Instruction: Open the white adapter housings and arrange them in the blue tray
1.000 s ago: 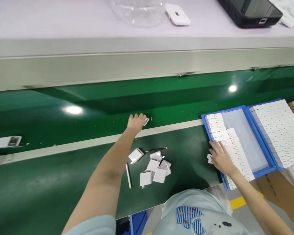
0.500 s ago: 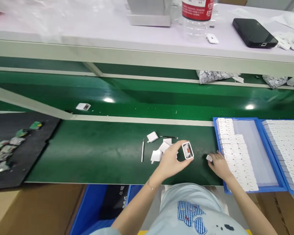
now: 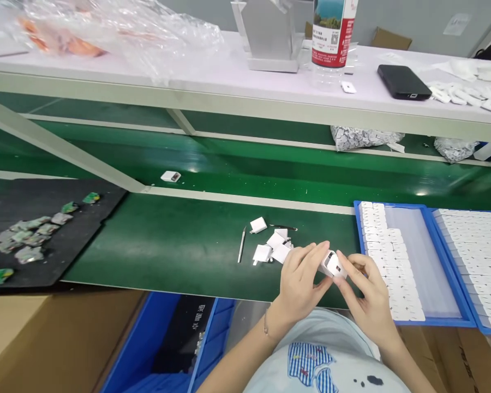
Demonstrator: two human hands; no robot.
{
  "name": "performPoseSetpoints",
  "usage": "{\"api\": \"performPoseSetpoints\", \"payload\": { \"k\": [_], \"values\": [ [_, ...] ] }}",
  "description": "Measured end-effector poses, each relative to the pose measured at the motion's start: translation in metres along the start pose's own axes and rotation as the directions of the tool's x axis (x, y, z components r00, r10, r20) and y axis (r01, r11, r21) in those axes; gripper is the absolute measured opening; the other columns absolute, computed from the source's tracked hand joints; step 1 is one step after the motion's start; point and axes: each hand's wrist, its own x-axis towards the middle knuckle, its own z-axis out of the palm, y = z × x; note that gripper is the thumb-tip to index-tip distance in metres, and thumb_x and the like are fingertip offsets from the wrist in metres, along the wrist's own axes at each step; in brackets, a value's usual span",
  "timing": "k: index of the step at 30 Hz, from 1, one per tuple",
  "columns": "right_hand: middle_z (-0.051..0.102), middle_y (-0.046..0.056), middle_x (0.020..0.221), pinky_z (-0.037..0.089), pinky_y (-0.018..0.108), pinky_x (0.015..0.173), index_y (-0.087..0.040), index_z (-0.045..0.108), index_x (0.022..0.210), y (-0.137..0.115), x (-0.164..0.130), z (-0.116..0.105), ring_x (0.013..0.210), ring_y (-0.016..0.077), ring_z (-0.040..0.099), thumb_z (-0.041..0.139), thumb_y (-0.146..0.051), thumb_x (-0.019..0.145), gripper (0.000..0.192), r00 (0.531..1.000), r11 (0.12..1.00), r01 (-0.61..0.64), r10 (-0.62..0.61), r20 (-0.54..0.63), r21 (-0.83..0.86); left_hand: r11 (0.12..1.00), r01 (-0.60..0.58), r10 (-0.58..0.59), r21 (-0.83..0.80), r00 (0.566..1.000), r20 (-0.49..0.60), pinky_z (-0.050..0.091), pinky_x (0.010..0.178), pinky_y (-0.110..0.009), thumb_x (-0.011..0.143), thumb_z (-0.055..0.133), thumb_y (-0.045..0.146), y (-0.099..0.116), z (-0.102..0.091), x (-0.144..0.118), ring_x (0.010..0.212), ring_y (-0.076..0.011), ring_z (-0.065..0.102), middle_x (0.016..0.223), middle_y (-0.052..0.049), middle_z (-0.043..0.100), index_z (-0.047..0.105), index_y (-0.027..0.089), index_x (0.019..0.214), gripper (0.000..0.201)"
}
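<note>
My left hand [image 3: 305, 281] is closed around a white charger housing [image 3: 324, 266], its end turned up toward me. At that end my right hand [image 3: 362, 292] pinches a small white end cap [image 3: 334, 264], which sits tilted over the opening with a dark gap along one side. The cap has a dark port slot in it. Just left of my left hand lies a loose pile of white pieces [image 3: 275, 240], with a single white piece [image 3: 258, 224] behind it. A slim silver pen-like tool [image 3: 241, 244] and dark tweezers [image 3: 283, 226] lie near the pile.
Blue trays [image 3: 427, 262] packed with rows of white charger pieces stand at right. At left, green circuit boards [image 3: 69, 207] rest on a black mat [image 3: 85, 229]. A raised white shelf [image 3: 229, 101] spans the back, carrying a bottle [image 3: 333, 38] and a black phone [image 3: 403, 82].
My right hand has moved left from beside the tray, bringing the small white cap onto the open end of the housing. My left hand has shifted slightly right. The view has tilted up.
</note>
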Motion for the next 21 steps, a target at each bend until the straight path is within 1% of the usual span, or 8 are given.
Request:
{"api": "performPoseSetpoints", "payload": {
  "k": [2, 5, 8, 12, 15, 18, 19, 21],
  "values": [
    [0.055, 0.006, 0.101, 0.054, 0.035, 0.069, -0.042, 0.043, 0.147, 0.000, -0.001, 0.000, 0.087, 0.0201, 0.057, 0.058, -0.017, 0.095, 0.060, 0.999, 1.000, -0.026, 0.025, -0.031, -0.009, 0.999, 0.027, -0.028, -0.036, 1.000, -0.015, 0.054, 0.086, -0.037, 0.087, 0.070, 0.025, 0.002, 0.001, -0.003, 0.097, -0.0251, 0.067, 0.114, -0.012, 0.075, 0.042, 0.024, 0.145, 0.065],
    [0.057, 0.006, 0.102, 0.053, 0.039, 0.076, -0.046, 0.052, 0.140, -0.004, -0.002, -0.001, 0.092, 0.0220, 0.056, 0.061, -0.020, 0.093, 0.054, 0.992, 0.996, -0.090, 0.091, -0.093, 0.016, 0.998, -0.058, 0.057, -0.032, 0.997, -0.045, 0.053, 0.085, -0.039, 0.085, 0.069, 0.019, 0.001, 0.004, -0.007, 0.101, -0.0259, 0.067, 0.123, -0.011, 0.072, 0.053, 0.031, 0.132, 0.051],
    [0.059, 0.005, 0.113, 0.054, 0.041, 0.088, -0.044, 0.061, 0.131, -0.006, -0.003, 0.000, 0.106, 0.0234, 0.058, 0.063, -0.028, 0.093, 0.042, 0.962, 0.951, -0.258, 0.270, -0.047, 0.169, 0.992, -0.128, 0.128, 0.001, 0.991, -0.026, 0.051, 0.083, -0.039, 0.085, 0.067, 0.018, -0.003, 0.007, -0.010, 0.107, -0.0264, 0.069, 0.128, -0.009, 0.070, 0.061, 0.033, 0.115, 0.034],
    [0.064, 0.005, 0.127, 0.054, 0.040, 0.098, -0.036, 0.064, 0.127, 0.001, -0.003, 0.005, 0.119, 0.0245, 0.061, 0.065, -0.042, 0.091, 0.037, 0.835, 0.660, -0.525, 0.520, 0.179, 0.537, 0.994, -0.093, 0.092, -0.048, 0.995, -0.025, 0.051, 0.083, -0.039, 0.083, 0.072, 0.021, -0.009, 0.013, -0.010, 0.108, -0.0264, 0.071, 0.127, -0.008, 0.071, 0.063, 0.034, 0.106, 0.028],
    [0.070, 0.005, 0.124, 0.055, 0.041, 0.098, -0.033, 0.070, 0.118, 0.006, -0.001, 0.011, 0.116, 0.0254, 0.065, 0.068, -0.047, 0.088, 0.033, 0.791, 0.458, -0.547, 0.558, 0.252, 0.700, 0.992, -0.080, 0.075, -0.102, 0.996, -0.052, 0.051, 0.082, -0.040, 0.082, 0.074, 0.020, -0.012, 0.017, -0.004, 0.104, -0.0257, 0.071, 0.125, -0.007, 0.072, 0.063, 0.033, 0.103, 0.028],
    [0.071, 0.006, 0.121, 0.056, 0.041, 0.096, -0.032, 0.072, 0.116, 0.010, 0.001, 0.010, 0.113, 0.0260, 0.066, 0.071, -0.044, 0.086, 0.033, 0.832, 0.502, -0.447, 0.537, 0.138, 0.740, 0.931, -0.051, 0.069, -0.361, 0.997, 0.035, 0.051, 0.092, -0.044, 0.083, 0.075, 0.022, -0.014, 0.014, 0.005, 0.114, -0.0265, 0.066, 0.131, -0.008, 0.068, 0.058, 0.035, 0.117, 0.041],
    [0.071, 0.006, 0.121, 0.057, 0.040, 0.095, -0.032, 0.072, 0.117, 0.011, 0.002, 0.008, 0.112, 0.0257, 0.067, 0.072, -0.042, 0.086, 0.033, 0.850, 0.557, -0.411, 0.520, 0.082, 0.722, 0.870, 0.025, 0.022, -0.492, 0.996, 0.090, 0.051, 0.097, -0.047, 0.083, 0.076, 0.027, -0.015, 0.012, 0.009, 0.120, -0.0276, 0.062, 0.136, -0.010, 0.064, 0.053, 0.036, 0.128, 0.051],
    [0.068, 0.007, 0.123, 0.058, 0.038, 0.091, -0.033, 0.070, 0.120, 0.011, 0.003, 0.000, 0.112, 0.0254, 0.066, 0.072, -0.037, 0.086, 0.034, 0.877, 0.684, -0.376, 0.481, 0.002, 0.626, 0.645, 0.273, -0.116, -0.714, 0.958, 0.262, 0.051, 0.102, -0.048, 0.084, 0.074, 0.044, -0.015, 0.008, 0.016, 0.126, -0.0292, 0.057, 0.143, -0.014, 0.054, 0.042, 0.033, 0.143, 0.067]
  ]
}}
